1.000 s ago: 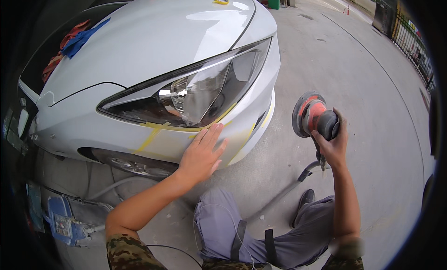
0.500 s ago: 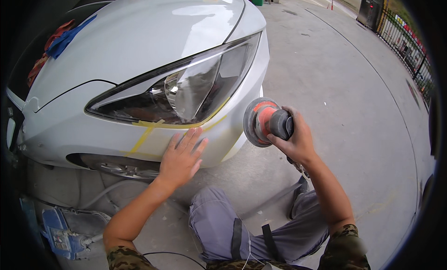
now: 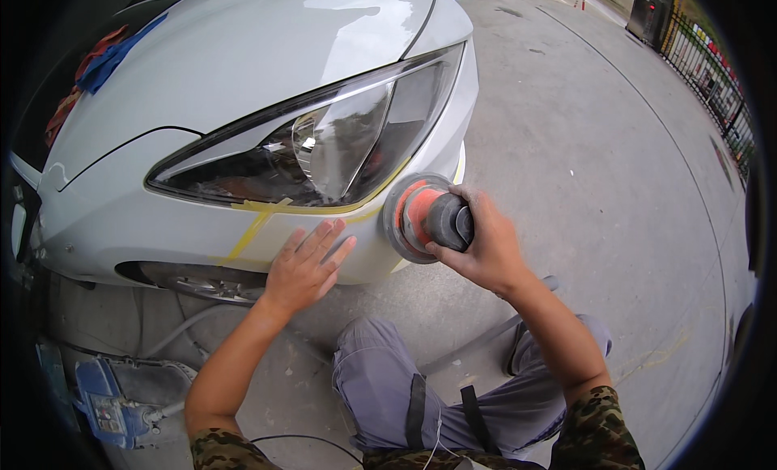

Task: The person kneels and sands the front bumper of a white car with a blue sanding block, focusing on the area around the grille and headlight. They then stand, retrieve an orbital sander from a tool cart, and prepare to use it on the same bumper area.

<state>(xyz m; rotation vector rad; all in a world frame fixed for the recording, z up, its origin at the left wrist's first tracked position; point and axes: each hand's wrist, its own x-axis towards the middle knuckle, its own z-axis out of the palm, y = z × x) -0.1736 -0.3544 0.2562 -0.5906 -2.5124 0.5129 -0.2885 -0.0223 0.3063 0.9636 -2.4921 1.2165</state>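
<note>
My right hand (image 3: 488,242) grips an orbital sander (image 3: 433,219) by its dark grey head; its orange body and round grey pad face the white car's bumper corner (image 3: 368,247). The pad's edge overlaps the bumper in view, and I cannot tell whether it touches. Below the headlight (image 3: 324,150), my left hand (image 3: 307,263) lies with fingers stretched on the bumper. Yellow masking tape (image 3: 255,231) lines the headlight's lower edge, and a strip slants down from it left of that hand.
Two cloths, one blue (image 3: 117,57) and one reddish, hang by the windscreen. A blue machine with a clear bin (image 3: 121,401) and a grey hose stands on the concrete floor at lower left. My bent knees (image 3: 376,365) are below the bumper. A black fence (image 3: 708,81) runs at far right.
The sander in my right hand has come left, up to the bumper corner. My left hand has shifted slightly left along the bumper. The view has tilted a little.
</note>
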